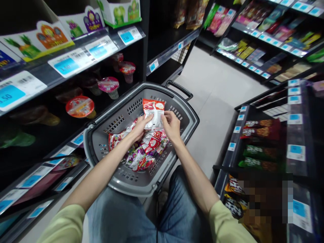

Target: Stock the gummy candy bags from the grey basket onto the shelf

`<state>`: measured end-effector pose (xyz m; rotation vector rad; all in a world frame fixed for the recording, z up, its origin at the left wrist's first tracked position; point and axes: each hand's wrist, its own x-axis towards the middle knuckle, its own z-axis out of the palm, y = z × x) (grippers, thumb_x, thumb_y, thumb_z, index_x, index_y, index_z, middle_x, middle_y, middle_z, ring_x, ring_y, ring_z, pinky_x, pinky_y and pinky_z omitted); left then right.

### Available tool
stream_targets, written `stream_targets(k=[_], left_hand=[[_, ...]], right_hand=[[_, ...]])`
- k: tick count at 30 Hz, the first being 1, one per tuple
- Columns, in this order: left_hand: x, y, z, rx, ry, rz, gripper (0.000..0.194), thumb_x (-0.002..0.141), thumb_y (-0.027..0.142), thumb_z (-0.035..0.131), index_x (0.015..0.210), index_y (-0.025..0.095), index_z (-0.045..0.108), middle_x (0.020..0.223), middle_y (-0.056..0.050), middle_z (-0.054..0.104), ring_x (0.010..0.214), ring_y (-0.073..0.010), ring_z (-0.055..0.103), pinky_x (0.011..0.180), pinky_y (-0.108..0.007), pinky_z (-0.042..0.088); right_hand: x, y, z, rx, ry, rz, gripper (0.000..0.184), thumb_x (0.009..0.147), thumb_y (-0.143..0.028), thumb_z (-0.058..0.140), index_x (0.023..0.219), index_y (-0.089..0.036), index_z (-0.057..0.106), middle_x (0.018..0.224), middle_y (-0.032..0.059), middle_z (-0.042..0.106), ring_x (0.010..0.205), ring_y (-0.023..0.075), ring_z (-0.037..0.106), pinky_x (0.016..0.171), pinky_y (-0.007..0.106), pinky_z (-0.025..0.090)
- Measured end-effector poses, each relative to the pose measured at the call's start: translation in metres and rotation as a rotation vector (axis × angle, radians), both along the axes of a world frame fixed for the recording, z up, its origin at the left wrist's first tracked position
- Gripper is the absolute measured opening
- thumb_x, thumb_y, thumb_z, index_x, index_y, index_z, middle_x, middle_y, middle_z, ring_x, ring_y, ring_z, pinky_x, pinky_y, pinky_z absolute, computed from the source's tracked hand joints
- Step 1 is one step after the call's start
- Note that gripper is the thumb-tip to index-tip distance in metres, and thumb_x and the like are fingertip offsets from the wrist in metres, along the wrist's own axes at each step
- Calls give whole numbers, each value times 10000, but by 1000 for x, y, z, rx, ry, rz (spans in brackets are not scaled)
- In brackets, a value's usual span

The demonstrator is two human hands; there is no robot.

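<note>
A red and white snack packet [154, 108] is held upright above the grey shopping basket [118, 116]. My left hand [142, 127] grips its left lower side, the thumb lying on the white front. On the right side, my right hand [172, 125] pinches the packet's edge between thumb and fingers. Underneath lie several small packets in red, purple and pink wrappers [144, 153], loose in the basket. The basket's black handle [181, 89] shows at its far end. My forearms hide part of the basket's rim and contents.
At the left, a dark shelf [76, 133] carries several jelly cups [80, 106] below price labels [66, 64]. Cardboard display boxes [50, 35] stand above. Shelves with snack bags [260, 158] line the right. Pale floor [205, 84] runs between; another stocked rack [253, 50] stands farther back.
</note>
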<state>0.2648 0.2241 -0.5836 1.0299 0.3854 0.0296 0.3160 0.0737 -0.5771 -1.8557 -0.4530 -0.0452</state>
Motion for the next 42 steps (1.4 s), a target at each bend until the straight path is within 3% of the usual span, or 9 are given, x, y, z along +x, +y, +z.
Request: stream_targets(k=[3, 12, 20, 29, 42], left_hand=[[4, 2, -4, 79, -20, 98, 524, 665, 500, 841, 1028, 142, 719, 1011, -81, 774, 922, -254, 723, 919, -399, 554], [7, 4, -7, 37, -44, 179, 431, 820, 547, 697, 1012, 161, 693, 1065, -95, 766, 1077, -274, 700, 984, -411, 543], [8, 5, -8, 27, -54, 183, 454, 833, 573, 682, 1010, 155, 689, 1074, -97, 766, 1116, -283, 690, 1026, -425, 527], [11, 9, -16, -22, -34, 191, 545, 893, 661, 544, 1041, 167, 721, 1132, -92, 758, 1192, -254, 660, 1093, -405, 480], [14, 9, -21, -44, -14, 190, 582, 882, 688, 540, 1096, 177, 716, 1117, -93, 763, 1153, -249, 681, 1070, -409, 499]], right_hand=[[-1, 1, 2, 13, -21, -50, 273, 904, -450, 626, 1026, -206, 614, 892, 46, 717, 719, 147, 645, 666, 291, 494], [-2, 2, 5, 32, -17, -45, 262, 874, -426, 666, 1009, -207, 616, 853, 17, 692, 708, 131, 623, 660, 279, 476], [-1, 2, 3, 30, -19, -40, 259, 877, -425, 665, 1012, -210, 616, 847, 15, 690, 706, 130, 621, 663, 280, 475], [-1, 1, 2, 18, -23, -26, 256, 880, -431, 663, 1024, -225, 614, 867, 10, 701, 704, 131, 632, 652, 278, 479], [0, 2, 1, 19, -24, -26, 254, 878, -428, 663, 1025, -225, 617, 866, 18, 703, 704, 133, 637, 662, 290, 488]])
